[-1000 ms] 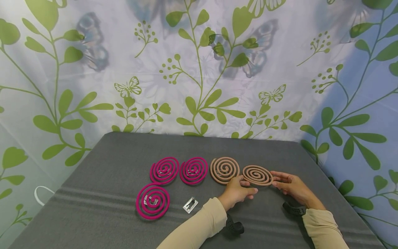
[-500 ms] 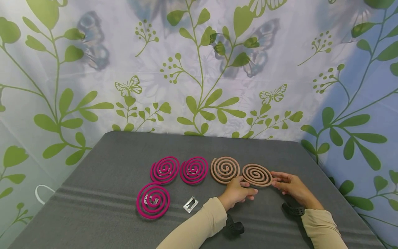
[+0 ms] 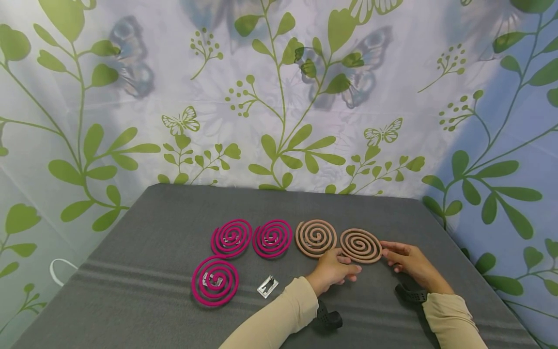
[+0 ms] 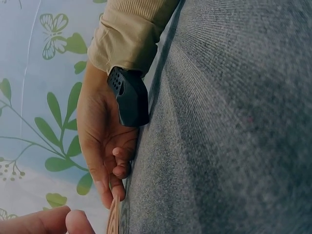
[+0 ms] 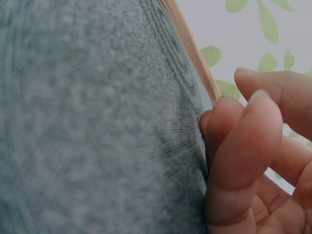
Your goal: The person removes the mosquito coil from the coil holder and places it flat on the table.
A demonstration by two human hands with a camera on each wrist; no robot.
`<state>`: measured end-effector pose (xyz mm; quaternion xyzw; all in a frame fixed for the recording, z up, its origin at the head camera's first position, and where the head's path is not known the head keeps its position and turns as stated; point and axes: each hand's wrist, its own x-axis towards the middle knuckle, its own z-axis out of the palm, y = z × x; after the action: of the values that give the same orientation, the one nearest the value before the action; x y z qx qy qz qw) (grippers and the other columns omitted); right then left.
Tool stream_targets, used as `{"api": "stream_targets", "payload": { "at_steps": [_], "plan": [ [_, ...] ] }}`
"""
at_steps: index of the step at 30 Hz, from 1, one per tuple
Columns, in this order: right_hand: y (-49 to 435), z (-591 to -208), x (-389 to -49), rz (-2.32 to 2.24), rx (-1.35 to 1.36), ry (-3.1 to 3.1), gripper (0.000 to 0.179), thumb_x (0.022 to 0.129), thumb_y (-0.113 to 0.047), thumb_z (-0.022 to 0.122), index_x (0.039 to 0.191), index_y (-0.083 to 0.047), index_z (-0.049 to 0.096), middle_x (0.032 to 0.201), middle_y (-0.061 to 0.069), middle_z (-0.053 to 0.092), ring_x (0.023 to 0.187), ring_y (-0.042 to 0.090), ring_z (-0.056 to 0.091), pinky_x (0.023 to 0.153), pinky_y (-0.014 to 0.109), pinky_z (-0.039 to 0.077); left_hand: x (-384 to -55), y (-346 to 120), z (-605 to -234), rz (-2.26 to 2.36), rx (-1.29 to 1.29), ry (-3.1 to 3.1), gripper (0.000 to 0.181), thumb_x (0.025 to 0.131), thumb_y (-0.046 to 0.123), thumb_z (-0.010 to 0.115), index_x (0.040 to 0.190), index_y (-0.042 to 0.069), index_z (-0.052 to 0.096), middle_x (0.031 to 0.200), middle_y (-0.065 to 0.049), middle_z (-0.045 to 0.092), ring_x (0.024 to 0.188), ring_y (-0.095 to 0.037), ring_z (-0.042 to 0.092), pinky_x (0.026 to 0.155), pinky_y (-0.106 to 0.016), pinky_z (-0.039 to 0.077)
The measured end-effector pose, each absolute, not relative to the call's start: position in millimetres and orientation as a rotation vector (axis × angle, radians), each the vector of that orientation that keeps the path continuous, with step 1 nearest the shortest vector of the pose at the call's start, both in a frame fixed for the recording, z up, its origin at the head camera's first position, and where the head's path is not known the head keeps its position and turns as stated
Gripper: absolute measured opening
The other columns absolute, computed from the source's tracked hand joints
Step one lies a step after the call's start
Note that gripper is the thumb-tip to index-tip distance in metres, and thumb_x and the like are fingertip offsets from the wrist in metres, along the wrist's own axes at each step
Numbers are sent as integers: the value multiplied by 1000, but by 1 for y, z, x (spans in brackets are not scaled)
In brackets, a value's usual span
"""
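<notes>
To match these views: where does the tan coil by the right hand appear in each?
Head: coil right of center, below mid-height, beside the right hand.
Left wrist: coil edge-on, bottom, left of center.
Right wrist: apparently the same coil, edge-on, slanting, upper part, right of center.
Shared landmark: the right hand.

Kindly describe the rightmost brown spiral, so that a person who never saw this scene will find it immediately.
On the grey table, follow the back row rightward: two pink spirals, then one brown spiral. Last comes the rightmost brown spiral. Only it has a hand on each side: the left hand at its lower left, the right hand at its right edge.
</notes>
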<state>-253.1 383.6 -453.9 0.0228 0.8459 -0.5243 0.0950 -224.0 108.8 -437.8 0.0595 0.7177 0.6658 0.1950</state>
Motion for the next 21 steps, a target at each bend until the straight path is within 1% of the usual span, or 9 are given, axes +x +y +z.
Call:
{"api": "stream_targets", "payload": {
  "at_steps": [4, 7, 11, 15, 17, 19, 21],
  "plan": [
    [383, -453, -251, -1580, 68, 2491, 59, 112, -18, 63, 154, 18, 44, 98, -3, 68, 83, 11, 64, 69, 27, 57, -223, 109, -437, 1857, 180, 2039, 60, 96, 7, 83, 149, -3, 56, 102, 5, 69, 72, -10, 75, 57, -20, 49],
    [384, -453, -250, -1593, 45, 2474, 59, 112, -17, 61, 156, 18, 41, 96, -1, 67, 81, 11, 64, 69, 27, 58, -224, 109, -437, 1854, 196, 2066, 62, 96, 8, 83, 151, -3, 56, 98, 7, 69, 72, -11, 76, 57, -20, 52],
    [384, -452, -250, -1613, 29, 2453, 61, 112, -16, 61, 158, 17, 38, 95, 1, 65, 79, 11, 63, 70, 28, 59, -226, 107, -436, 1871, 252, 2071, 53, 96, 6, 82, 144, -2, 62, 93, 6, 72, 74, -12, 76, 60, -23, 57],
    [383, -450, -251, -1619, -10, 2464, 60, 113, -15, 61, 158, 17, 38, 99, 2, 66, 81, 12, 63, 71, 30, 60, -230, 102, -432, 1879, 341, 2027, 46, 96, 3, 80, 140, -2, 66, 97, 1, 75, 82, -13, 75, 71, -30, 63],
    [381, -447, -251, -1618, -28, 2474, 60, 113, -16, 61, 158, 16, 38, 102, 3, 66, 83, 13, 64, 72, 31, 60, -231, 99, -429, 1870, 392, 2014, 43, 97, 2, 79, 138, -2, 68, 99, 0, 75, 84, -11, 73, 75, -33, 63],
    [379, -444, -251, -1620, -42, 2479, 61, 112, -17, 62, 159, 15, 39, 107, 6, 68, 87, 14, 65, 74, 33, 61, -233, 97, -424, 1852, 435, 2021, 39, 97, 2, 79, 135, -1, 70, 99, 0, 75, 84, -10, 71, 76, -32, 63],
    [376, -440, -251, -1618, -50, 2482, 62, 112, -19, 63, 159, 14, 39, 115, 10, 69, 90, 16, 67, 77, 34, 62, -234, 94, -420, 1832, 478, 2042, 35, 97, 3, 79, 132, 0, 72, 97, 1, 74, 83, -13, 70, 73, -29, 61]
  ]
}}
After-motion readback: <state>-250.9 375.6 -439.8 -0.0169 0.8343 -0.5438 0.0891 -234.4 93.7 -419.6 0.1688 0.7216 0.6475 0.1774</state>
